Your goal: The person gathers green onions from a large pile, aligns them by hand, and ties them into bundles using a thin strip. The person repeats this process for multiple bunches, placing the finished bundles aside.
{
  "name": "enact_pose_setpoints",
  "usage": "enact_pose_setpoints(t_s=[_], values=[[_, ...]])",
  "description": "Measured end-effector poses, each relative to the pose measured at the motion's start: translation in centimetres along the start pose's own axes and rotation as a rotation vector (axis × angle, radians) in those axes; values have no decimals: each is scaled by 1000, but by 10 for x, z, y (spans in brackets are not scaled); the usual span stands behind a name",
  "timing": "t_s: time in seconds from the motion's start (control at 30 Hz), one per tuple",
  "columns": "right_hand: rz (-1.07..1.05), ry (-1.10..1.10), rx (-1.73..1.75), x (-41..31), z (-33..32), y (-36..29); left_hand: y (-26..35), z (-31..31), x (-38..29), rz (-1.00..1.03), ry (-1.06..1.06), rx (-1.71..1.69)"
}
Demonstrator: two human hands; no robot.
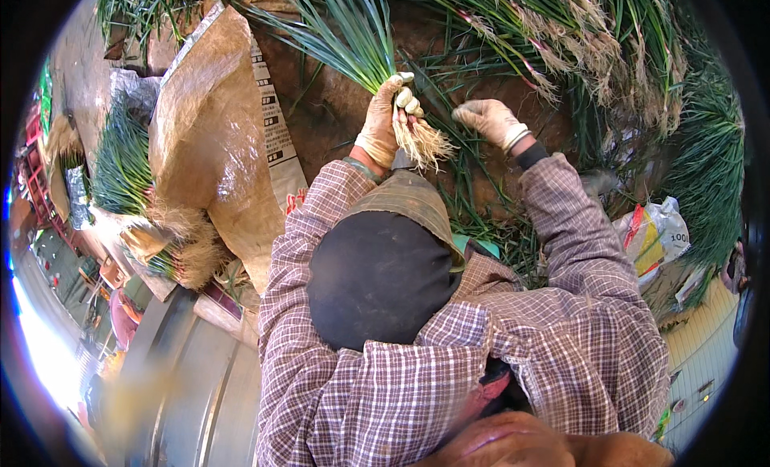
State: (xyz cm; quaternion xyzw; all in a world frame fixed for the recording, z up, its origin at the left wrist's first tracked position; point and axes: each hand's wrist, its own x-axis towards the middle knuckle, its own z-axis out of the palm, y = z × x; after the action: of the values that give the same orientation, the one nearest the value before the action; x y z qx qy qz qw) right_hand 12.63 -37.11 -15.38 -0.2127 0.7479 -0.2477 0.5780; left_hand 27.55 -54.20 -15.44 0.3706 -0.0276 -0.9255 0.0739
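My left hand [383,119], in a pale glove, is closed around a bunch of green onions [376,64]. Their long green leaves fan up and to the left; the white-pink bases and stringy roots [423,143] hang at the right of the fist. My right hand [490,123], also gloved, is a short way right of those roots and touches none of them. Its fingers are bent and blurred; nothing can be made out between them. Loose green onions with long roots [559,46] lie above and to the right of it.
Brown wrapping sheets [204,130] stand at the left, near bundled green onions [123,160]. Leaf scraps [481,208] litter the ground below my hands. A printed plastic bag [659,235] and a large heap of green onions [704,160] are at the right. A dark rounded covering [382,274] is before my torso.
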Motion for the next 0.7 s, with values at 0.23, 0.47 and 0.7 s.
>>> enact_pose_setpoints(t_s=[0.23,0.47,0.7], values=[[-397,655,-782,112,-64,-39,-4,7,8,-50,31,3],[-377,763,-1025,76,-62,-60,-5,-1,18,-40,10,-6],[-647,874,-1060,-1,15,-62,-11,13,24,159,-92,317]])
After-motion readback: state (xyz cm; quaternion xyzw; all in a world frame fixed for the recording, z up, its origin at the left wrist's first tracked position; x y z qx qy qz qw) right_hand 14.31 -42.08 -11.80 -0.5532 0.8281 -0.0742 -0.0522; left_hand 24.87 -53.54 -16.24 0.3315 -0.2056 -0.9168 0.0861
